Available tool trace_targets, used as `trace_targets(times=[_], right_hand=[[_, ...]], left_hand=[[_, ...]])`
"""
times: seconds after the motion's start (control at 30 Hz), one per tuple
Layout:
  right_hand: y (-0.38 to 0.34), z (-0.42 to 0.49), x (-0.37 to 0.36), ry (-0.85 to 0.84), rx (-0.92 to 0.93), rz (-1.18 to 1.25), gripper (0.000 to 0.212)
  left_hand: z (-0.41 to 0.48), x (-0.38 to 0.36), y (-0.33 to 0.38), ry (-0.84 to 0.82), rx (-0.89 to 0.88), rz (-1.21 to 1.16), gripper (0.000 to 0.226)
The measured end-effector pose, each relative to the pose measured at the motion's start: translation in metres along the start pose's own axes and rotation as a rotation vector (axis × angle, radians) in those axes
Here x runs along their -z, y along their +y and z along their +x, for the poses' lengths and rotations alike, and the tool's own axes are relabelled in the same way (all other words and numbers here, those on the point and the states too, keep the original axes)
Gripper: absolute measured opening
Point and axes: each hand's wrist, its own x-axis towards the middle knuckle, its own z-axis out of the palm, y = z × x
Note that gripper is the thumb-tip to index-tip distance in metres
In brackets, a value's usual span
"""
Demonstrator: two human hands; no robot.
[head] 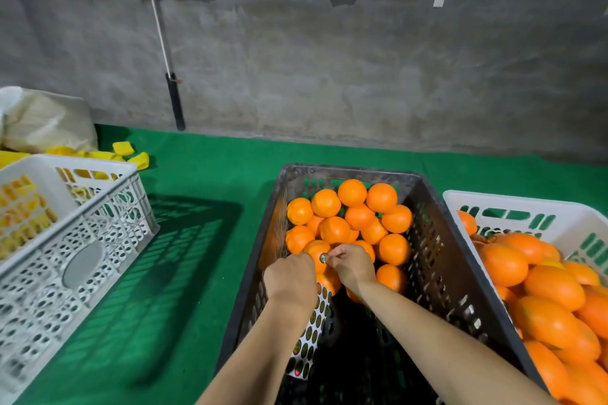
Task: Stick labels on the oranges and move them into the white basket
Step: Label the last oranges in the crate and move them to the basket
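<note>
green matting [210, 174] under a bare wall; centre frame, right hand [352, 265] pinches a label [323, 258] onto an orange [316, 251] in the dark crate [437, 260]. left hand [291, 276] apparently grips the sticker sheet [312, 332]. next: lift it to the white basket [513, 207], lower right.

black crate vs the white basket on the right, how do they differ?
The black crate is dark and sits centre under both hands; the white basket is pale and at the right edge. The black crate's oranges fill only its far end, while the white basket's oranges are heaped near its rim. Both have slotted plastic walls.
</note>
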Motion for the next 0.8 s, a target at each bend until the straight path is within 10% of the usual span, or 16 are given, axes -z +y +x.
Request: trace_targets(times=[0.33,0.53,0.8], right_hand=[[0.003,0.005,0.003,-0.046,-0.412,0.387,0.019],[0.007,0.0,-0.001,-0.103,-0.044,-0.062,0.035],[-0.01,0.005,-0.025,-0.123,-0.129,-0.238,0.076]], left_hand=[[-0.001,0.001,0.002,0.028,-0.009,-0.016,0.028],[0.001,-0.001,0.001,0.043,-0.011,-0.014,0.028],[0.003,-0.006,0.002,0.02,-0.013,0.001,0.026]])
